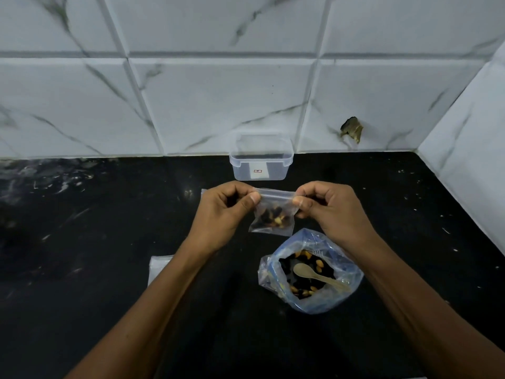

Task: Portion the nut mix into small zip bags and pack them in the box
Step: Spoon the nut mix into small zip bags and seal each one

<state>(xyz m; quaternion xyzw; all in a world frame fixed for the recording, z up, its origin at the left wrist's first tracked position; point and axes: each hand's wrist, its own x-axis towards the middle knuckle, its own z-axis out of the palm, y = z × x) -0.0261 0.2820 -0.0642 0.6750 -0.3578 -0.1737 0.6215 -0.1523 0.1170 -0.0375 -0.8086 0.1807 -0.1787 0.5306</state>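
A: What are the hands doing?

B: Both are up over the black countertop, holding one small zip bag between them. The left hand pinches the bag's top left corner between thumb and forefinger; the right hand pinches the top right corner the same way. The other fingers on each hand are curled in.

A: Is anything in that bag?

B: Yes, a small clump of nut mix sits low in it, dark pieces with a few pale ones. The bag hangs from its top strip, lifted off the counter. Whether the strip is sealed, I cannot tell.

A: Where is the main supply?

B: In the large clear bag, blue-tinted at its rim, standing open on the counter near the person, just below the right hand. It holds dark and yellowish pieces of mix. A small wooden spoon lies across it, bowl to the left, handle toward the right rim.

A: And the box?

B: The clear plastic box stands against the marble-patterned tiled wall, beyond the hands, lid off. It has a white label on its near side. I see no bags inside it.

A: Any spare bags?

B: Pale plastic shows beside the left forearm, partly hidden, and another edge peeks out behind the left hand.
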